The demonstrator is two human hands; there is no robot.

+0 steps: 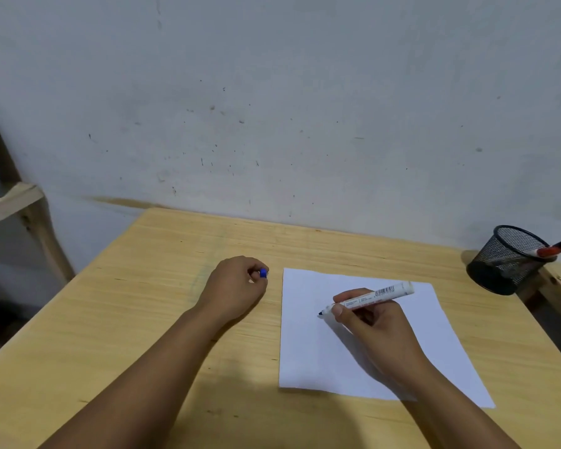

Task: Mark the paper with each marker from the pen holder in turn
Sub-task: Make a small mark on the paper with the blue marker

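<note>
- Paper first: a white rectangular sheet of paper (363, 351) lay flat on the pale wooden table (162, 319), right of centre, and I could make out no marks on the part that showed.
- The person's right hand (366, 315) rested on the sheet, fingers wrapped round a white-barrelled marker with a barcode label (373, 296).
- That marker was uncapped and slanted, its dark tip (320, 314) down at the paper's surface near the middle of the sheet, its back end pointing up and away to the right.
- The left hand (237, 286) sat on the bare table just left of the sheet's top corner, curled into a loose fist round a small blue cap (263, 273), only the end of which peeked out between the fingers.
- A black wire-mesh pen holder (507, 259) stood at the far right edge of the table, well apart from the sheet.
- One red-capped marker (556, 248) leaned in the holder, its end poking out over the rim to the right.
- Behind the table rose a scuffed grey-white wall (272, 108), and a wooden shelf (10, 202) stood off to the left.
</note>
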